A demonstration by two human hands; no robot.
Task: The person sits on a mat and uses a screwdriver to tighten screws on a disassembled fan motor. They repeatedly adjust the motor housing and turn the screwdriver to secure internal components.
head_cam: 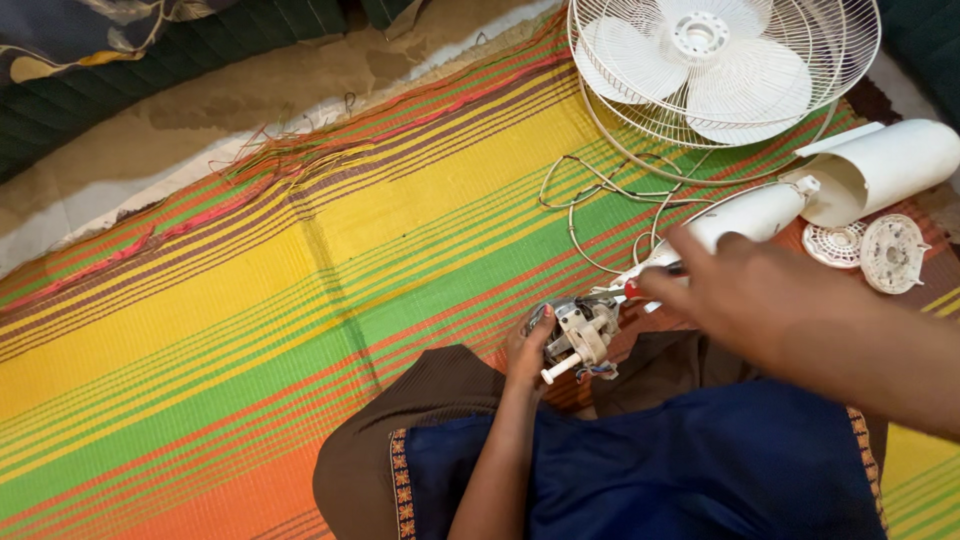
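Fingers (530,345) of our left hand (527,362) clasp the motor (580,335), shaft pointing toward us; our right hand (740,295) pinches a screwdriver (655,277) just right of it.

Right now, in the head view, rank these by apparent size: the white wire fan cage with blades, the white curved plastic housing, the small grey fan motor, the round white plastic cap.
1. White wire fan cage with blades
2. White curved plastic housing
3. Small grey fan motor, though it lies nearer the camera
4. Round white plastic cap
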